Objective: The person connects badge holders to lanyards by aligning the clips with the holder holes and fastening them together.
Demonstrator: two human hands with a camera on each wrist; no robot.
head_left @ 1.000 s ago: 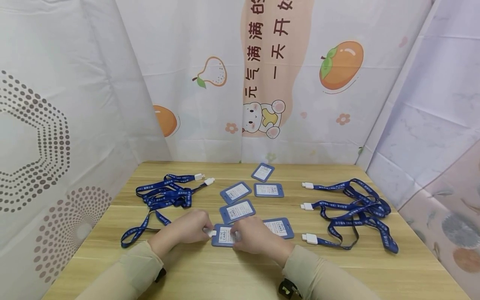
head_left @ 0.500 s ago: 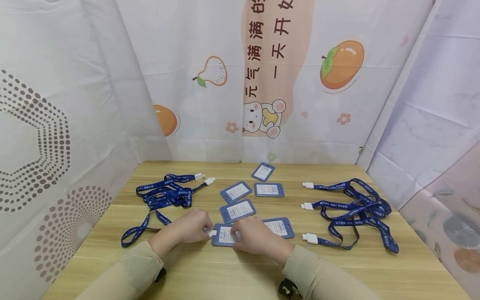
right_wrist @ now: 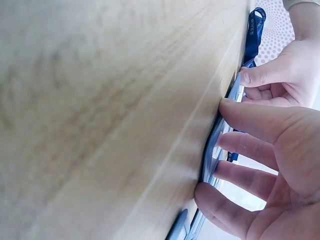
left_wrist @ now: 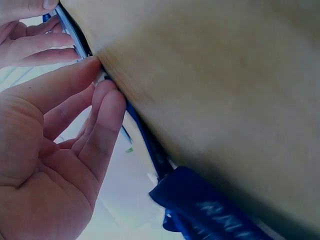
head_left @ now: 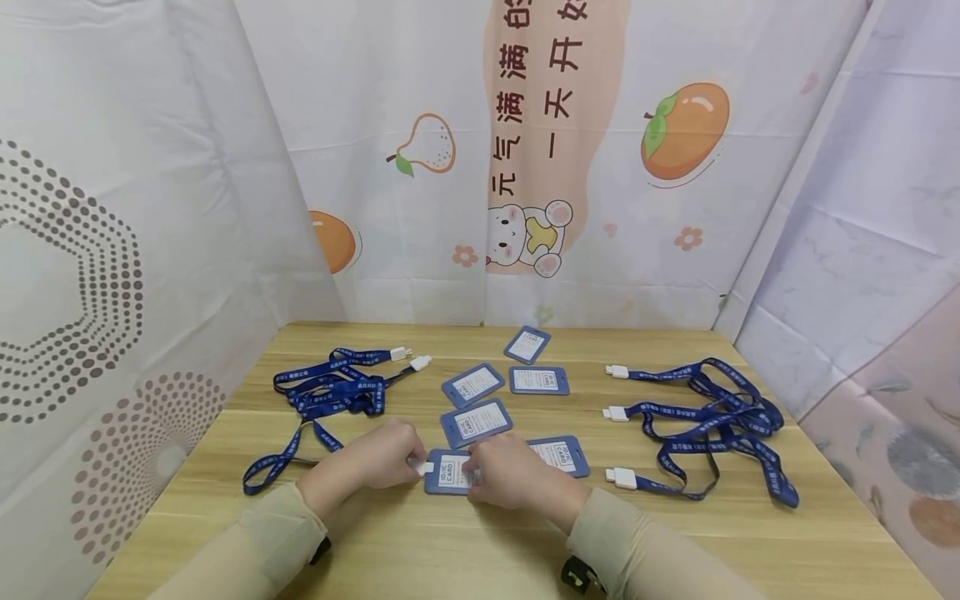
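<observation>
In the head view my left hand (head_left: 381, 457) pinches the white plastic clip (head_left: 424, 468) of a blue lanyard (head_left: 272, 473) between thumb and fingertips. The clip sits right at the slotted end of a blue ID card holder (head_left: 446, 473), which lies flat on the table. My right hand (head_left: 510, 472) holds that card holder by its other end, thumb along the near edge and fingers over its face. That end is hidden under the hand. From the left wrist, the lanyard strap (left_wrist: 200, 200) trails away from the pinching fingertips (left_wrist: 112, 97).
Behind the right hand lies another card holder (head_left: 558, 457), partly covered. Several more, including one card holder (head_left: 477, 422), lie farther back. A lanyard pile (head_left: 341, 392) is at the left, and lanyards (head_left: 705, 412) with white clips spread at the right. Printed curtains (head_left: 420, 217) enclose the wooden table (head_left: 450, 550).
</observation>
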